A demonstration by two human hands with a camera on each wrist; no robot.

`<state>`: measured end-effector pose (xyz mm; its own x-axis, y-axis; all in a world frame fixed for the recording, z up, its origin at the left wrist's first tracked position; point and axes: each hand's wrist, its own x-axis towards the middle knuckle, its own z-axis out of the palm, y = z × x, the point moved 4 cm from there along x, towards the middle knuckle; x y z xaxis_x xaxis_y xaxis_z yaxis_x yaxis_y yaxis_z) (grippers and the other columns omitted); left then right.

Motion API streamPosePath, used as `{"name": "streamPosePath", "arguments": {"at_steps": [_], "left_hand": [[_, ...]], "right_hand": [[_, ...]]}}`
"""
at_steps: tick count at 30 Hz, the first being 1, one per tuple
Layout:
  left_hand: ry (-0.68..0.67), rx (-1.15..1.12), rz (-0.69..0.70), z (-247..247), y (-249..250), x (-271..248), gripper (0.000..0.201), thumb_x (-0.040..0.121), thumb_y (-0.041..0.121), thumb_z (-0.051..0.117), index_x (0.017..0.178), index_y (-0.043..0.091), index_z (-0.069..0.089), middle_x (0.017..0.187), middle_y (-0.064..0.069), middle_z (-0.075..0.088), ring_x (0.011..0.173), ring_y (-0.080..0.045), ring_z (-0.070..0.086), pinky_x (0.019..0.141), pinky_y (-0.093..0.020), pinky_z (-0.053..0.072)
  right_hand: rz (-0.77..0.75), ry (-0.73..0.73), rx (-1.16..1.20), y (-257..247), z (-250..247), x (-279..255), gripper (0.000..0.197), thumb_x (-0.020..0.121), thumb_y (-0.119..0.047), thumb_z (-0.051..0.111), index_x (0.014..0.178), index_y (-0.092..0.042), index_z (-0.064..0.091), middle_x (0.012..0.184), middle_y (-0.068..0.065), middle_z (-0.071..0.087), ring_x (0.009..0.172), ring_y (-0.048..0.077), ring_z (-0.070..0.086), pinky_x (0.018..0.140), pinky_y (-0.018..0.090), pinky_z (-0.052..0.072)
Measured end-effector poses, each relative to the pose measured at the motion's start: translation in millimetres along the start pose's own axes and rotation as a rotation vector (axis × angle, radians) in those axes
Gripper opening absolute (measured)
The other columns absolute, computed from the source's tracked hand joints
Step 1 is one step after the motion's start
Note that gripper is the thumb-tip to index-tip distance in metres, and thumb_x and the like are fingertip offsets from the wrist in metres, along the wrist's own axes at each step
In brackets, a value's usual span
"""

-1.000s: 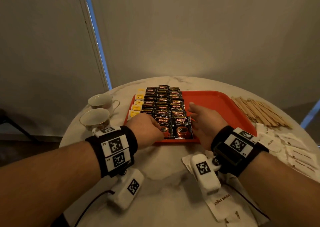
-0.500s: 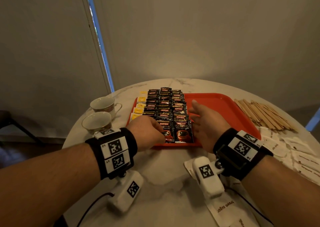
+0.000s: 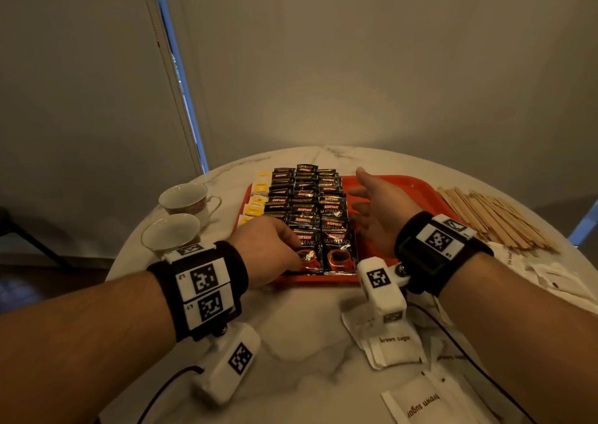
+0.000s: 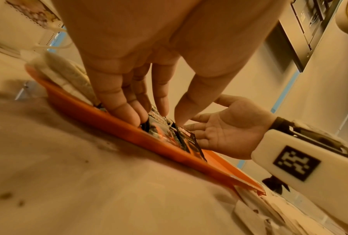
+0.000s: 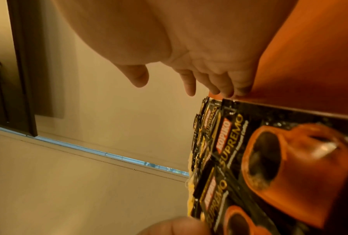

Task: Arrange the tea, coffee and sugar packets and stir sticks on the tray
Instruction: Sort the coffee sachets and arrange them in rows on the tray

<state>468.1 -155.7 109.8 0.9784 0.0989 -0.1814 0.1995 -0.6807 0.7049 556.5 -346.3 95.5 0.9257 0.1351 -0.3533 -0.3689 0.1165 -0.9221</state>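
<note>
A red tray [image 3: 404, 190] holds three columns of black coffee packets [image 3: 333, 210], with yellow tea packets [image 3: 259, 187] along their left. My left hand [image 3: 296, 255] rests on the nearest packets at the tray's front edge. Its straight fingers [image 4: 128, 111] press down on a coffee packet [image 4: 163, 132]. My right hand [image 3: 365, 197] is open, palm facing the right column of packets [image 5: 269, 159], and holds nothing. Wooden stir sticks [image 3: 495, 219] lie on the table right of the tray. White brown-sugar packets [image 3: 394, 346] lie near my right wrist.
Two empty teacups [image 3: 184, 197] [image 3: 171, 234] stand left of the tray. More white packets [image 3: 550, 281] are scattered at the right edge of the round marble table [image 3: 307, 342]. The right half of the tray is bare.
My right hand has reached farther along the right column and turned its palm toward the packets. My left hand stays on the nearest packets.
</note>
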Motion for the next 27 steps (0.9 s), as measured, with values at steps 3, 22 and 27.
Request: {"name": "streamPosePath", "arguments": {"at_steps": [3, 22, 27], "left_hand": [[0.014, -0.002, 0.019, -2, 0, 5, 0.022, 0.083, 0.013, 0.08, 0.099, 0.026, 0.071, 0.097, 0.001, 0.067, 0.09, -0.021, 0.069, 0.08, -0.041, 0.063], [0.198, -0.271, 0.002, -35, 11, 79, 0.013, 0.086, 0.019, 0.077, 0.095, 0.023, 0.069, 0.1, -0.003, 0.071, 0.091, -0.023, 0.067, 0.082, -0.042, 0.058], [0.201, -0.283, 0.015, -34, 8, 84, 0.012, 0.088, 0.018, 0.076, 0.096, 0.023, 0.068, 0.1, -0.002, 0.071, 0.092, -0.021, 0.067, 0.083, -0.04, 0.057]], "right_hand": [[-0.011, 0.039, 0.021, -13, -9, 19, 0.065, 0.099, -0.059, 0.051, 0.145, -0.014, 0.046, 0.162, 0.017, 0.032, 0.146, 0.035, 0.035, 0.115, 0.049, 0.035], [0.067, -0.027, 0.07, -48, 7, 112, 0.069, 0.098, -0.062, 0.051, 0.145, -0.011, 0.045, 0.147, 0.02, 0.047, 0.113, 0.034, 0.06, 0.082, 0.047, 0.054], [0.068, -0.011, 0.046, -55, 7, 126, 0.07, 0.099, -0.061, 0.049, 0.148, -0.012, 0.044, 0.158, 0.02, 0.038, 0.137, 0.037, 0.047, 0.098, 0.048, 0.048]]}}
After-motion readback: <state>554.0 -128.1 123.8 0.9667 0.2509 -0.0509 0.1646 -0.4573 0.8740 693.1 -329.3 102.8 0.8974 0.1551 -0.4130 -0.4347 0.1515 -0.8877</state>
